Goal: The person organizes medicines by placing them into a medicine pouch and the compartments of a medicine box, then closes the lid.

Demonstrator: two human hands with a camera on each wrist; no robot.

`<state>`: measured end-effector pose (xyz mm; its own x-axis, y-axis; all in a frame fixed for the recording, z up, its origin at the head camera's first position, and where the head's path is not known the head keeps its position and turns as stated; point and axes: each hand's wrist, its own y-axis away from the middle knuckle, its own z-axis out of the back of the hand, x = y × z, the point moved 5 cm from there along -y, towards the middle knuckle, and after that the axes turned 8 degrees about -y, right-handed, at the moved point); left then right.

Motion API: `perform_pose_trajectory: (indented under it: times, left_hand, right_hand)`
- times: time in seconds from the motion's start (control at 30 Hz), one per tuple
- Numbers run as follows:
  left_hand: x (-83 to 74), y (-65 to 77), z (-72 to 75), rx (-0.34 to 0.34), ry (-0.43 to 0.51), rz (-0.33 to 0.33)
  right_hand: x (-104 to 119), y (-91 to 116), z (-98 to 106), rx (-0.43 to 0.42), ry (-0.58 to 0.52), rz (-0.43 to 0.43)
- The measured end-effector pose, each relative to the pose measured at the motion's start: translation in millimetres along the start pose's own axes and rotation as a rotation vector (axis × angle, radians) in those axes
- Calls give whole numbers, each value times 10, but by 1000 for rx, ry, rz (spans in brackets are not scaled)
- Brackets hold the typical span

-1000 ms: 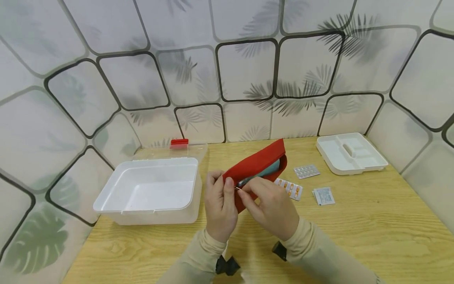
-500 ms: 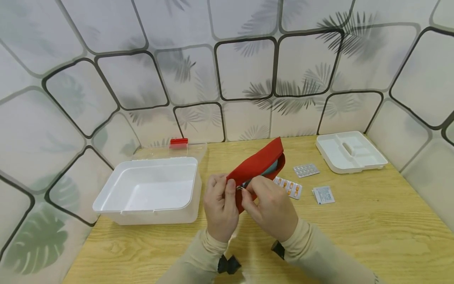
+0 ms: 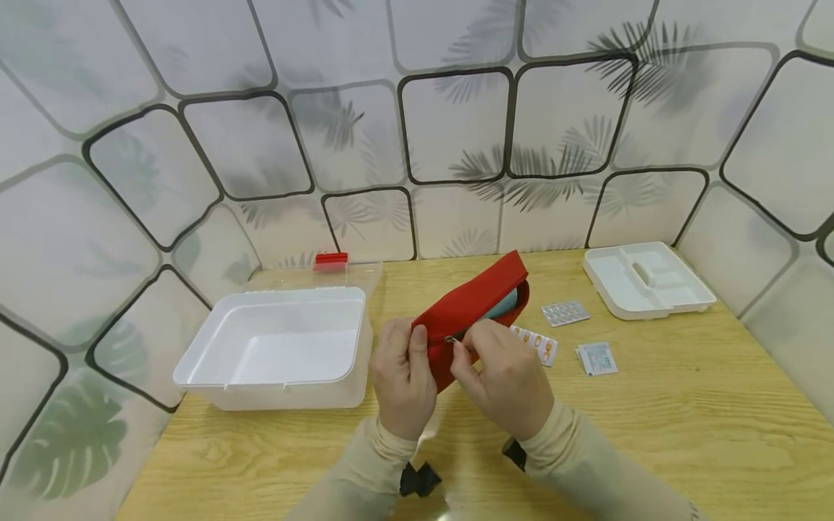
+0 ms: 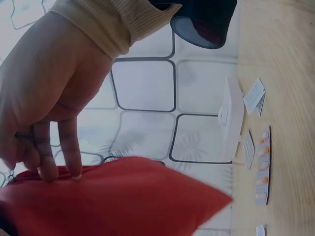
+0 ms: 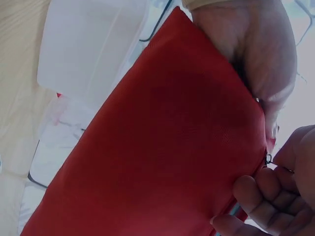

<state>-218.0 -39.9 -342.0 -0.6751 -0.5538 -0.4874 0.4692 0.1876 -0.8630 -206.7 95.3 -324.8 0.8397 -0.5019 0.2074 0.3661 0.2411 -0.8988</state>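
Note:
A red fabric zip pouch [image 3: 465,297] is held up over the table, slanting up to the right in the head view. My left hand [image 3: 404,380] grips its near left end, thumb on top. With thumb and index finger, my right hand [image 3: 508,373] pinches the small metal zip pull [image 3: 450,339]. To the right of the pull the mouth gapes, and something light blue [image 3: 502,307] shows inside. In the left wrist view, other fingers of the right hand [image 4: 51,93] rest along the zip edge. The pouch [image 5: 162,128] fills much of the right wrist view.
A white box [image 3: 355,354] with its clear lid [image 3: 293,279] tipped back stands at left. Right of the pouch lie an orange-pill blister pack [image 3: 546,350], a silver blister pack [image 3: 565,313] and small sachets [image 3: 597,359]. A white divided tray [image 3: 677,300] sits at back right.
The right hand has drawn the zip pull a short way rightward along the pouch's mouth, away from the left thumb. The left hand keeps its grip on the pouch's end.

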Motion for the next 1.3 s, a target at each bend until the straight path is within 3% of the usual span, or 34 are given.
perform_pose_trajectory:
  times: [0.37, 0.63, 0.83, 1.1, 1.3]
  left_hand:
    - [74, -98, 115, -97, -30, 29]
    - [199, -196, 208, -148, -26, 66]
    - [309, -243, 279, -168, -37, 191]
    - [383, -257, 320, -158, -15, 288]
    - [380, -262, 322, -161, 17, 300]
  right_hand:
    - [-212, -66, 181, 12, 56, -100]
    - [-485, -119, 397, -95, 101, -155]
    - [-726, -114, 603, -158, 130, -246]
    - [-986, -99, 755, -218, 51, -356]
    - [-1093, -82, 727, -221, -12, -427]
